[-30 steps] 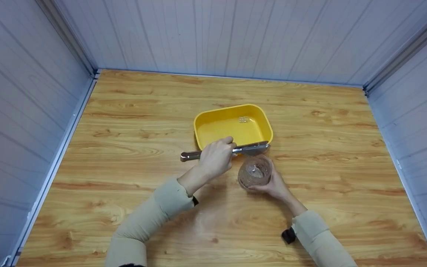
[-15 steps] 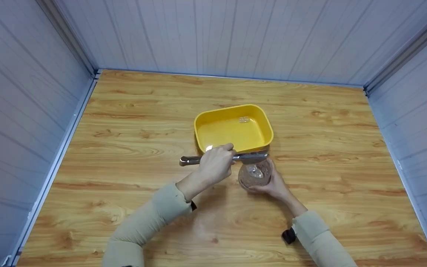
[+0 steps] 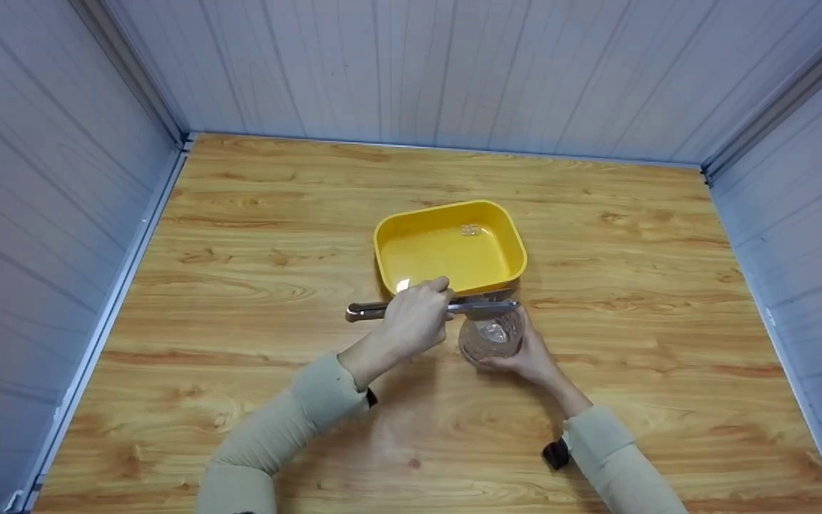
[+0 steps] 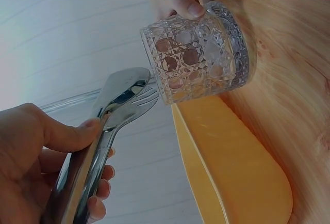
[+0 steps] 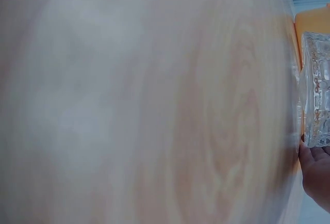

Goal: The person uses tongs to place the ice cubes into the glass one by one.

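My left hand (image 3: 414,314) grips a pair of metal serving tongs (image 4: 111,126), its thumb on one arm and fingers under the other. One tong end is a broad flat blade, the other is forked. I see nothing between these ends, which lie at the rim of a clear cut-glass tumbler (image 3: 491,343). My right hand (image 3: 529,357) holds the tumbler from its right side, upright on the table. Something clear glints inside it, too unclear to tell. Just behind stands a yellow tub (image 3: 447,250), with a small clear block (image 3: 470,230) near its far right corner.
The wood-look table (image 3: 261,235) is bounded by pale panel walls (image 3: 411,71) at the back and both sides. A bright spot (image 3: 402,285) shows at the tub's near left corner, perhaps a reflection or a clear piece.
My left hand has brought the tongs nearer to me, from the tub's near edge to over the tumbler's mouth. Lately the tong ends look slightly farther apart. My right hand and the tumbler stay put.
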Available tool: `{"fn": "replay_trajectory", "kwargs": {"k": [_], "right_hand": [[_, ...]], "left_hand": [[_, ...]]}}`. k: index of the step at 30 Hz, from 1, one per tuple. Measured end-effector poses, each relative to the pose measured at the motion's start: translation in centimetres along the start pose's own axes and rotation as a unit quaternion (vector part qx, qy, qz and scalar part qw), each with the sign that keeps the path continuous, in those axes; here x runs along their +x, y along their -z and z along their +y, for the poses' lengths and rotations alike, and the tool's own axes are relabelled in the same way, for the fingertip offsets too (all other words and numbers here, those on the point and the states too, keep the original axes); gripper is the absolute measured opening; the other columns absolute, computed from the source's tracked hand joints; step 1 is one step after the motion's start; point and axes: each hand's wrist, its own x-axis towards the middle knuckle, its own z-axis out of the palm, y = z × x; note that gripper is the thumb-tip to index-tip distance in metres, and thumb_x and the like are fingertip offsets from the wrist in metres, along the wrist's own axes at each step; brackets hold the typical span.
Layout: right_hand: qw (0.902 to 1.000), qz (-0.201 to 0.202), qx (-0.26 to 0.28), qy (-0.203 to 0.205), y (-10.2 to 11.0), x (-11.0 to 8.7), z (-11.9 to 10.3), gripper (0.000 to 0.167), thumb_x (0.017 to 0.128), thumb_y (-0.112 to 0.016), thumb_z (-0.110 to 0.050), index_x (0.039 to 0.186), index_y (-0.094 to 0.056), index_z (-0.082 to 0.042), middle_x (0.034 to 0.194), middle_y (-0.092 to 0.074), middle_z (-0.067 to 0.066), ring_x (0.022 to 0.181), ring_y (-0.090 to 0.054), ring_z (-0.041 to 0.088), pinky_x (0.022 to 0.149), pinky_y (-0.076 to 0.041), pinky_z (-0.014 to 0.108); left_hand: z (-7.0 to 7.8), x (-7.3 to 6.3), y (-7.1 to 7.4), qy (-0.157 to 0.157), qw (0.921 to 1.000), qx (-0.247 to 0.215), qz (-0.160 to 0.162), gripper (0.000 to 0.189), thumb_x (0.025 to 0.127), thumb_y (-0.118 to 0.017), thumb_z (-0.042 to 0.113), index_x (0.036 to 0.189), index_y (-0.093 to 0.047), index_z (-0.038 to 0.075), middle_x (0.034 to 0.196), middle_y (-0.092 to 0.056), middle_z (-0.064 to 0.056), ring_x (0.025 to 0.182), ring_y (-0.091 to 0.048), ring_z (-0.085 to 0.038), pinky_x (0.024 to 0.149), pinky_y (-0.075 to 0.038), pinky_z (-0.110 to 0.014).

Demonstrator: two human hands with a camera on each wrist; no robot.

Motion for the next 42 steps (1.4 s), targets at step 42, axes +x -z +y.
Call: {"fn": "replay_trajectory", "kwargs": {"k": [42], "right_hand": [[0.9999,0.006,-0.010,0.007,-0.2,-0.3,-1.4,0.098,0.055,-0.082,-0.002,0.133,-0.022,0.006,0.127,-0.040,0.025,0.118,-0.036,0.034,0.099,-0.024,0.044]], "left_hand": [[-3.2,3.0,-1.4,0.091,0.9955,-0.009,0.021,0.027,0.072,-0.070,0.018,0.089,-0.063,-0.002,0.085,-0.054,-0.008,0.073,-0.055,-0.025,0.059,-0.048,-0.037]]}}
